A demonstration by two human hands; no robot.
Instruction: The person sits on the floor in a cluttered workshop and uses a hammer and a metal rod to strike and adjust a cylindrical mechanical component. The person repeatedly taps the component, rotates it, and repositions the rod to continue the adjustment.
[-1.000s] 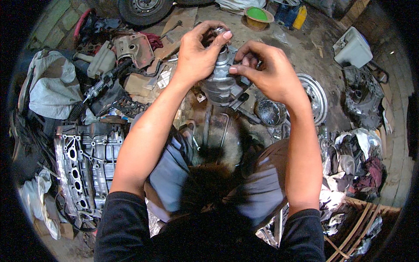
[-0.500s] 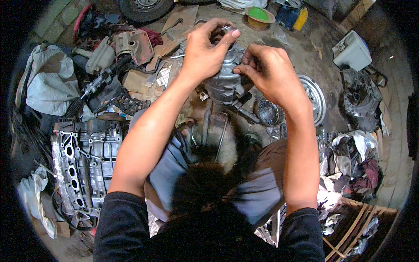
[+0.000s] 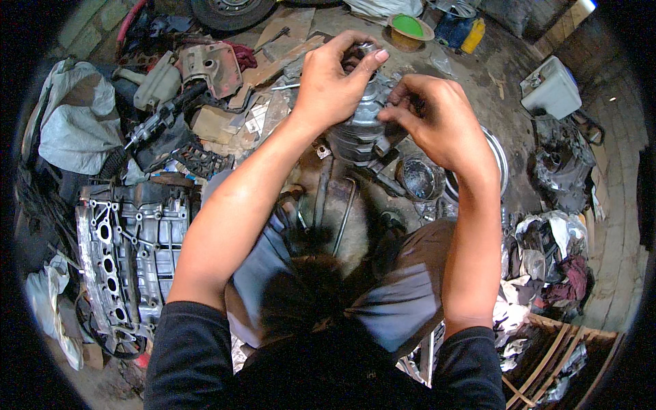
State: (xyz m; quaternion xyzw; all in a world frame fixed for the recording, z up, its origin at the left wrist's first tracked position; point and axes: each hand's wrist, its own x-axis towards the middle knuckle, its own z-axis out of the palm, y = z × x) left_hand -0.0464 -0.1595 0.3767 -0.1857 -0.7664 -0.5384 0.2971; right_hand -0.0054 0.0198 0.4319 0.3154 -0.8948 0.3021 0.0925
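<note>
An upright ribbed grey metal housing (image 3: 357, 137), like a gearbox casing, stands on the floor ahead of me. My left hand (image 3: 335, 80) is closed around the round metal shaft end (image 3: 367, 49) at its top, the thumb lying along the near side. Just right of the housing, my right hand (image 3: 437, 113) has its fingers curled in and the thumb against them, close to the casing's side. Whatever it may pinch is hidden by the fingers. Below it sits a dark round metal can (image 3: 418, 178).
An engine block (image 3: 137, 253) lies to my left. Metal bars (image 3: 345, 215) rest on the floor between my feet. Beyond are a wheel (image 3: 232, 10), a basin with something green (image 3: 410, 31) and a white container (image 3: 552, 89). A wheel rim (image 3: 497, 167) lies behind my right wrist.
The view has shifted slightly. Both hands appear a little farther right, together with the housing, and keep nearly the same grip and finger shape.
</note>
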